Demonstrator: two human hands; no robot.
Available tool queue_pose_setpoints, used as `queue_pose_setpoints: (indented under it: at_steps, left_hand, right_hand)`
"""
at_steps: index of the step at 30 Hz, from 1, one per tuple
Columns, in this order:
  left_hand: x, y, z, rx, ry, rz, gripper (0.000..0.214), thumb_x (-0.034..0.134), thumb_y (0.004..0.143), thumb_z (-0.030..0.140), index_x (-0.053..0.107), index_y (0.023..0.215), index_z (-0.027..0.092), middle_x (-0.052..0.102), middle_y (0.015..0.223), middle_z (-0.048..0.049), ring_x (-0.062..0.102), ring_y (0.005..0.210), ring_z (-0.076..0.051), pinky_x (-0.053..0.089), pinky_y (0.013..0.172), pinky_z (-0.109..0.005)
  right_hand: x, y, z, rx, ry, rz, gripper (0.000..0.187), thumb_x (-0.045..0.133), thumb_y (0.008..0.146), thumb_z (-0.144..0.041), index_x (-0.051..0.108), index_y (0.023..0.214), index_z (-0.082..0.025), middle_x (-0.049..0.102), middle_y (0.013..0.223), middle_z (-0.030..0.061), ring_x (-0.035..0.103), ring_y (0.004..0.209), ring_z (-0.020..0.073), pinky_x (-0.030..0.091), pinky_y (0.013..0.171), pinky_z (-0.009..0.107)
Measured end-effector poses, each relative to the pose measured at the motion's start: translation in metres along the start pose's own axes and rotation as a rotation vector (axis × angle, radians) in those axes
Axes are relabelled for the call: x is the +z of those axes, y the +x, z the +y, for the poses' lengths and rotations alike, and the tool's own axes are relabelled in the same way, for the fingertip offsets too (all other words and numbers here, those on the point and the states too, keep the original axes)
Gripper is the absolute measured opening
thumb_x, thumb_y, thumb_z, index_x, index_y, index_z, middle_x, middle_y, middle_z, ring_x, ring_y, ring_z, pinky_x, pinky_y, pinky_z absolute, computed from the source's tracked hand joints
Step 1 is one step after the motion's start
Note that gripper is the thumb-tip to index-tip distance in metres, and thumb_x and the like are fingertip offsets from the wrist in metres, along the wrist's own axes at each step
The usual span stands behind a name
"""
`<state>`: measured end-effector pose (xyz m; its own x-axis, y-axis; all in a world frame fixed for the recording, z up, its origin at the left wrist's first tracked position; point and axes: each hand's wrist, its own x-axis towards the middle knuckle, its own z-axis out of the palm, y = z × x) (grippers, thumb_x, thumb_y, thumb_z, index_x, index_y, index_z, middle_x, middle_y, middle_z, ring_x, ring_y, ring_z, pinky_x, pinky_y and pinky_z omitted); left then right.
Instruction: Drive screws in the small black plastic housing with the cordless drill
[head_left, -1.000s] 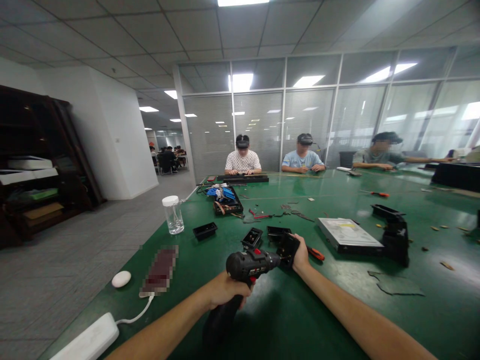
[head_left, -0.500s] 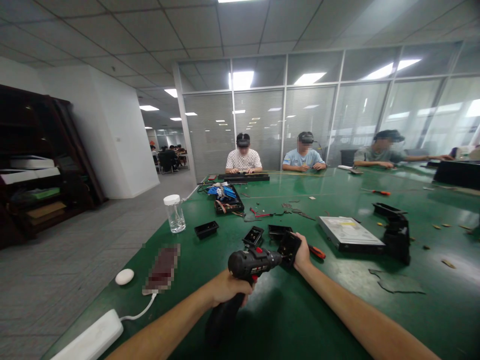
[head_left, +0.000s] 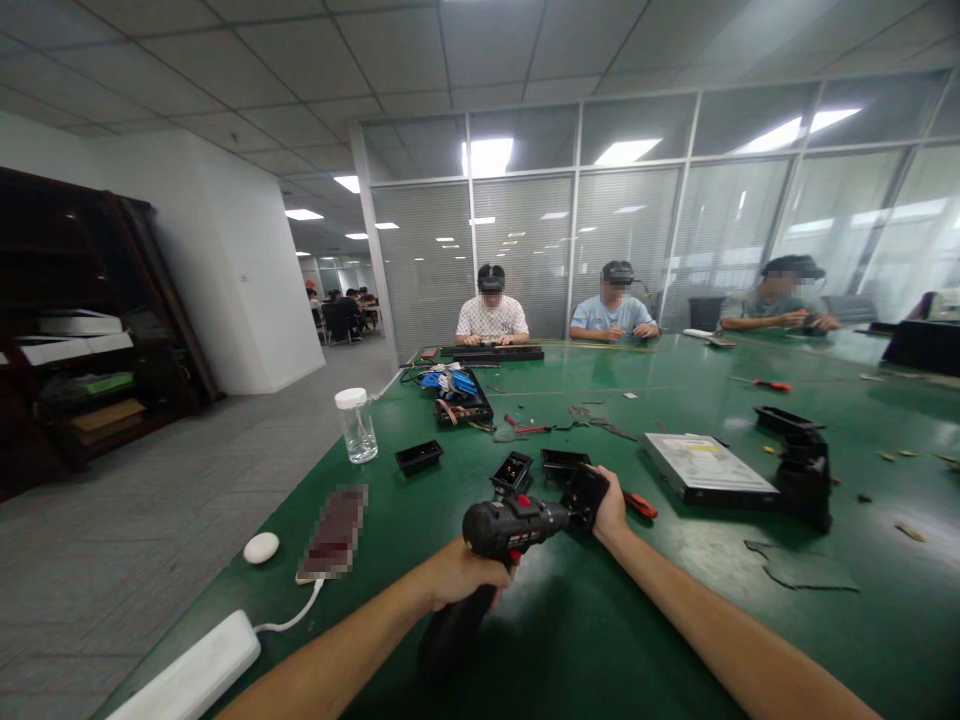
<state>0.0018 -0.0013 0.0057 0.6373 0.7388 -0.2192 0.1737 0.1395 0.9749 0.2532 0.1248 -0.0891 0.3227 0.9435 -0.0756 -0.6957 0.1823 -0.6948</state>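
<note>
My left hand is wrapped round the grip of a black cordless screwdriver with red buttons. Its nose points right, against a small black plastic box part. My right hand is closed on that part and holds it tilted up on the green table. An orange-handled screwdriver lies just right of my right hand. Two more black box parts sit just beyond the tool.
A flat silver drive and a black housing lie to the right. A clear jar, a black tray part, a phone, a white puck and a white power strip are at left. Three people sit across the table.
The view has shifted slightly, so everything sits a little further right and up. Both hands keep the same hold on the screwdriver and the black part.
</note>
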Motion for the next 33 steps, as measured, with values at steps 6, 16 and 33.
queue_pose_setpoints:
  at_steps: [6,16,33]
  left_hand:
    - [0.0,0.001,-0.004,0.064,0.004,-0.006,0.017,0.048,0.056,0.01,0.056,0.07,0.013,0.05,0.05,0.0037,0.046,0.044,-0.01,0.036,0.047,-0.024]
    - [0.0,0.0,-0.002,0.052,-0.015,-0.014,0.018,0.049,0.057,0.011,0.057,0.073,0.013,0.05,0.05,0.004,0.046,0.044,-0.009,0.035,0.046,-0.023]
    - [-0.002,0.006,-0.009,0.056,-0.035,0.002,0.013,0.049,0.055,0.012,0.055,0.067,0.013,0.048,0.05,0.0035,0.045,0.044,-0.009,0.035,0.044,-0.022]
  right_hand:
    - [0.004,-0.006,-0.003,-0.017,-0.023,-0.006,0.022,0.051,0.065,-0.039,0.061,0.072,-0.021,0.062,0.06,-0.0028,0.057,0.055,0.0169,0.044,0.053,0.029]
    - [0.004,-0.007,-0.004,-0.002,-0.018,-0.005,0.022,0.051,0.065,-0.04,0.06,0.072,-0.021,0.062,0.06,-0.003,0.058,0.054,0.0171,0.044,0.051,0.029]
    - [0.011,-0.015,-0.009,-0.068,-0.048,-0.002,0.02,0.051,0.065,-0.039,0.061,0.069,-0.022,0.062,0.058,-0.003,0.057,0.054,0.017,0.045,0.053,0.03]
